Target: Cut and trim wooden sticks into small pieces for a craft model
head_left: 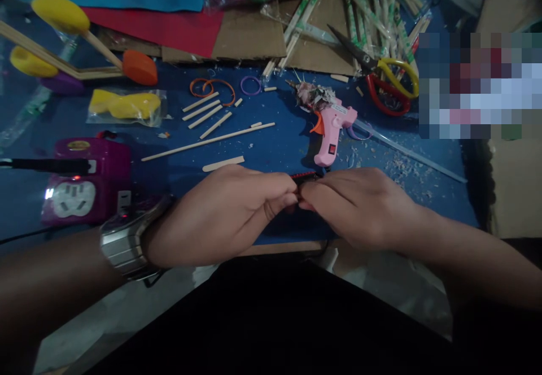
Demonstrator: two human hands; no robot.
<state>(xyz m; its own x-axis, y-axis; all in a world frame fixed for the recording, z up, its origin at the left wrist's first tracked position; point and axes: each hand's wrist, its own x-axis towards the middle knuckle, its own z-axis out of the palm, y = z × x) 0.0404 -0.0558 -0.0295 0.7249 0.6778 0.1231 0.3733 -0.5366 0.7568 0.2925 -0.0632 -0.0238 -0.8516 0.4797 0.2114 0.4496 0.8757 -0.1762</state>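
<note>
My left hand (228, 211), with a metal-band watch (125, 245) on its wrist, is closed in a pinch near the table's front edge. Fingertip to fingertip with it, my right hand (364, 205) is pinched too. Whatever is between the fingers is hidden. A dark strip with a red edge (305, 176) shows just behind the fingertips; I cannot tell whether it is held. Beyond my right hand lies a pink glue gun (332, 132) with a clear glue stick (410, 155) at its back. A rounded flat wooden stick (223, 164) lies just beyond my left hand.
Short cut sticks (203, 109) and one long stick (207, 142) lie mid-table. Scissors (381, 78) rest at right, a purple power adapter (87, 183) at left. Bagged yellow balloons (125, 105), cardboard (237, 36) and wrapped chopsticks (376, 13) are farther back.
</note>
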